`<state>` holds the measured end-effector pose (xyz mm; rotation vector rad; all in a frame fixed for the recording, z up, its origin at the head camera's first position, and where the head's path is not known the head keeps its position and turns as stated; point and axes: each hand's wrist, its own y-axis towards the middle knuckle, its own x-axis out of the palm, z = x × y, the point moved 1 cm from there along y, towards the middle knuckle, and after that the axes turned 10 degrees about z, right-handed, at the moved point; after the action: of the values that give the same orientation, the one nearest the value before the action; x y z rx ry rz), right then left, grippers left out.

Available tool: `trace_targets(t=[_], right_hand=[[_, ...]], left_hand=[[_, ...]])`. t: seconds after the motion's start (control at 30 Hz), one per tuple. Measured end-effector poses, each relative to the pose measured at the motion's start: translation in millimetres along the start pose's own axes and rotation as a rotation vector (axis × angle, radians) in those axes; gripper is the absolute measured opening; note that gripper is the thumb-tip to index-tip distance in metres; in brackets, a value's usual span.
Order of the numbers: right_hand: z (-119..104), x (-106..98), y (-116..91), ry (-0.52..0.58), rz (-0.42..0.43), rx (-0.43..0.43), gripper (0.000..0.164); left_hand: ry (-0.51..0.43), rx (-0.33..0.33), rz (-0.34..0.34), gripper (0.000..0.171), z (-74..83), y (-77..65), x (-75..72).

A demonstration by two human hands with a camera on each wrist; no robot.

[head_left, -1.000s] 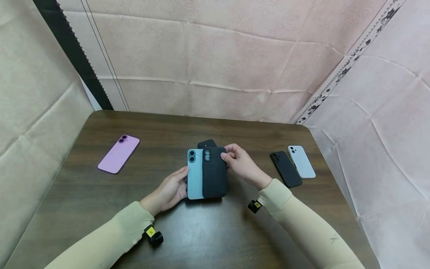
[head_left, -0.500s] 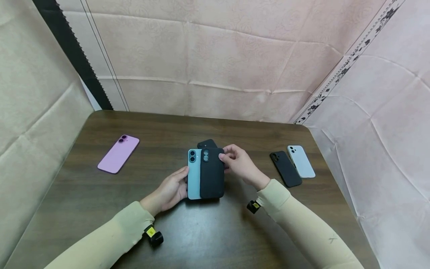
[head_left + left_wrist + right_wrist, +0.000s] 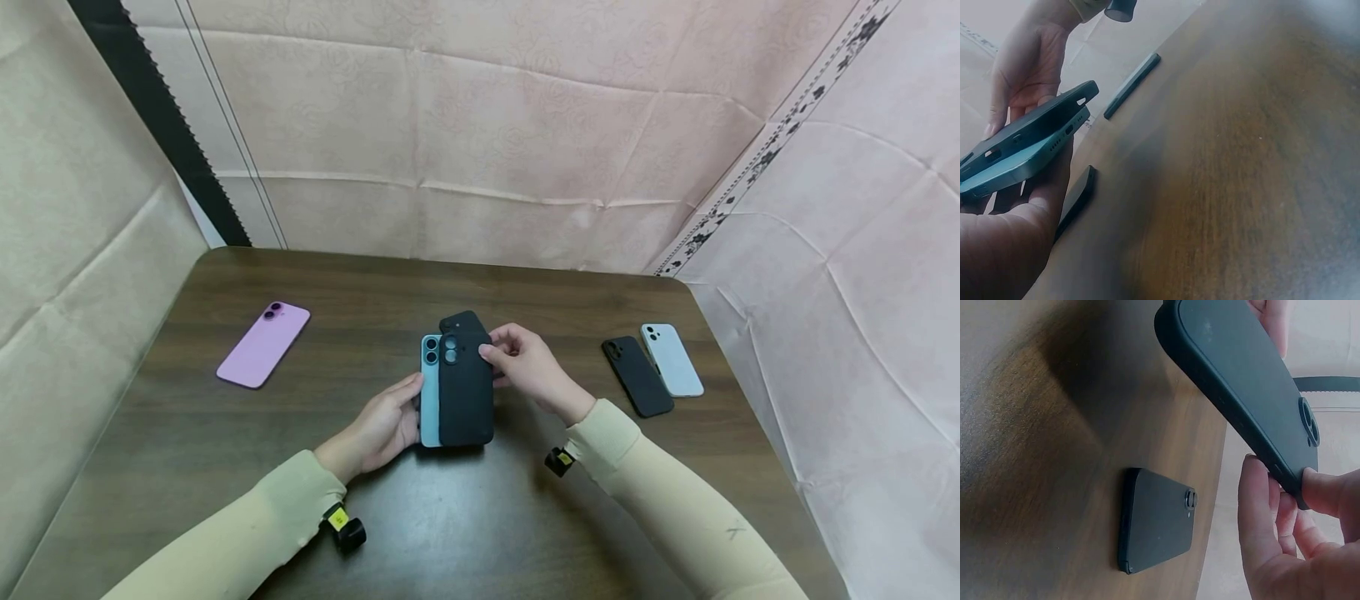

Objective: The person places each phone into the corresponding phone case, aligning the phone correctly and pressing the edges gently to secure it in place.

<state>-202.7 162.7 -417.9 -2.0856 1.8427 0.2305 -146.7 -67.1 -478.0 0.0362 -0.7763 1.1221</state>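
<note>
A light blue phone (image 3: 430,400) is held up above the table by my left hand (image 3: 382,421), which grips its left edge with its back toward me. Over that back lies a black phone case (image 3: 467,392), leaving a blue strip uncovered at the left. My right hand (image 3: 528,371) pinches the case's upper right edge between thumb and fingers. In the left wrist view, the case (image 3: 1035,122) leans over the phone (image 3: 1029,156) with a wedge-shaped gap between them. The case's camera cutout shows in the right wrist view.
A dark phone-shaped piece (image 3: 462,320) lies on the wooden table (image 3: 375,292) just behind the held phone. A purple phone (image 3: 263,345) lies at the left. At the right, another black phone-shaped piece (image 3: 637,377) lies beside a white one (image 3: 672,360).
My right hand has shifted the black case left over the light blue phone, so a narrower blue strip shows. The left hand stays nearly still.
</note>
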Motion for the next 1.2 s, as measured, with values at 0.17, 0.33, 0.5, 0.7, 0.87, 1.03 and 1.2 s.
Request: trace_targets(t=[0.17,0.33,0.5,0.7,0.87,1.03,1.2], right_hand=[[-1.1,1.1,-0.6,0.018,-0.016,0.017,0.025],[0.1,2.2,-0.7,0.045,-0.032,0.018,0.027],[1.9,3.2,0.3,0.055,-0.032,0.014,0.026],[2.0,4.7,0.9,0.072,-0.033,0.014,0.024],[-2.9,6.1,-1.5,0.068,-0.035,0.006,0.027],[-1.8,9.1,-0.2,0.033,-0.013,0.002,0.026],[-5.2,10.8,-0.9,0.002,-0.021,0.001,0.023]], left_hand=[[0.000,-0.002,0.000,0.056,0.6,-0.7,-0.6],[0.001,-0.012,0.021,0.055,1.8,-1.4,0.4],[0.004,-0.010,0.028,0.055,2.2,-1.6,1.2],[0.005,0.005,0.024,0.054,2.7,-2.0,1.1],[0.012,0.016,0.017,0.054,3.2,-1.6,2.3],[0.058,0.034,-0.018,0.058,2.5,-0.2,4.7],[0.151,0.042,0.020,0.059,0.6,2.5,8.3]])
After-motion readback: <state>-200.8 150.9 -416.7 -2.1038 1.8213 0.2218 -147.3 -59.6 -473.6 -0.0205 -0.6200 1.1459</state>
